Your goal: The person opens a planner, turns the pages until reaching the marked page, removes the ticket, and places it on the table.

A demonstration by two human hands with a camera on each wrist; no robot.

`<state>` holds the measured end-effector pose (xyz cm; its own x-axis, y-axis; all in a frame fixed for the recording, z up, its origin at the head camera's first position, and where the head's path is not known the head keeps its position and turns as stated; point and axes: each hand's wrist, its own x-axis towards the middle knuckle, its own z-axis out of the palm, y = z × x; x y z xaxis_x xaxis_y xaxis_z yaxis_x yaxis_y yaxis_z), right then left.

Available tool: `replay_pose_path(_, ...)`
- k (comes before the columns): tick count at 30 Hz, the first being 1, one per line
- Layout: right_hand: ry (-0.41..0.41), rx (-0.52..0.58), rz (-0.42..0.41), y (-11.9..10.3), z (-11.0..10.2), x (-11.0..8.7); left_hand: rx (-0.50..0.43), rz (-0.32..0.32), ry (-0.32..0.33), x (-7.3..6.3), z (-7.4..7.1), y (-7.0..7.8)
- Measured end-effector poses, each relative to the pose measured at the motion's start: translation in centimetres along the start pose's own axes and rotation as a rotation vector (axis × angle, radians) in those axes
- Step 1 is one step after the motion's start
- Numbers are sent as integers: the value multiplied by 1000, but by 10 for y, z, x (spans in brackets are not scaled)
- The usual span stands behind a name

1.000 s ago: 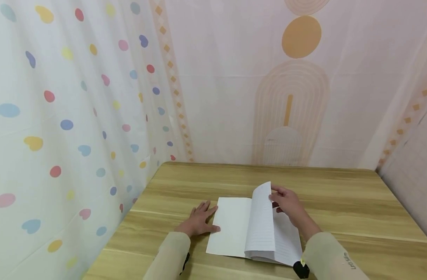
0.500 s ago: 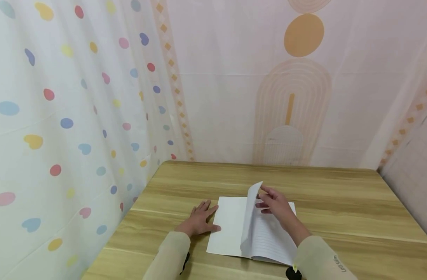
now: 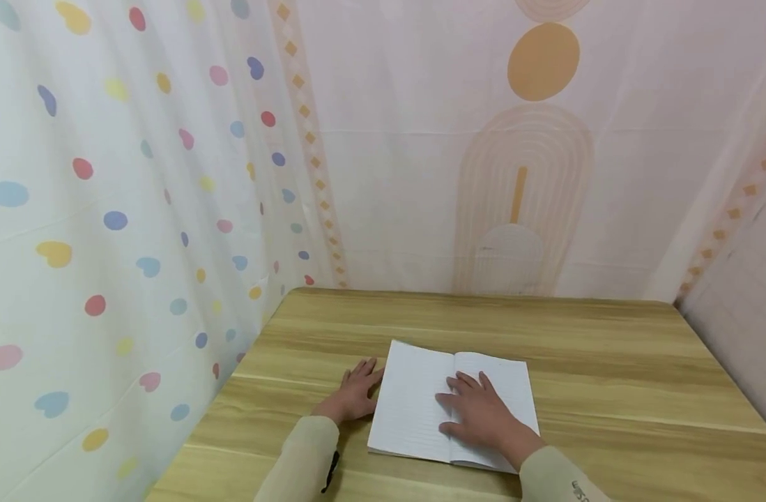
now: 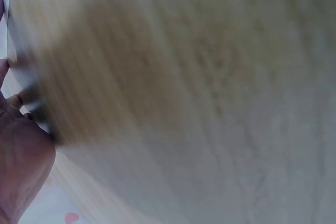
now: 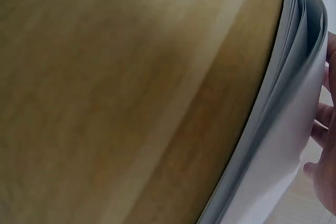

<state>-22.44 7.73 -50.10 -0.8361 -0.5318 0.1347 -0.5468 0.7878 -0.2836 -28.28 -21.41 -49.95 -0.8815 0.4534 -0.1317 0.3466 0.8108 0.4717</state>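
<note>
An open notebook [image 3: 414, 404] with lined white pages lies flat on the table in the head view. My right hand [image 3: 479, 415] rests over its middle fold with spread fingers, the fingertips reaching onto the left page. At the left edge of the notebook is my left hand [image 3: 353, 396], its fingers extended on the table and the thumb side partly hidden by the page. In the right wrist view, the notebook's layered pages [image 5: 283, 108] bow up along the edge, beside the right hand [image 5: 325, 124]. The left wrist view shows the left hand [image 4: 23, 156] at its left border.
The wood-grain table [image 3: 608, 390] stretches behind and to both sides of the notebook. A dotted curtain [image 3: 138, 230] hangs along the left, and a patterned curtain [image 3: 395, 209] hangs behind the table's far edge.
The lifted page has been turned over to the left and now lies down. My right hand has let go of it and moved down onto the fold; the left hand has stayed nearly in place.
</note>
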Motion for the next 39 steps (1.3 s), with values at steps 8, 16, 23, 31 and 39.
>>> replay_pose_path(8,-15,38,13,0,0,0,-122,-22,30,-3,-5,3)
replay_pose_path(16,46,111,18,7,1,-3,53,-54,-26,1,1,5)
replay_pose_path(23,141,142,154,26,-2,-16,45,-53,-29,0,0,8)
replay_pose_path(31,94,53,288,58,-12,-29,42,-70,-34,-2,1,9)
replay_pose_path(39,63,100,463,87,-18,-44,31,-70,-39,-2,2,8)
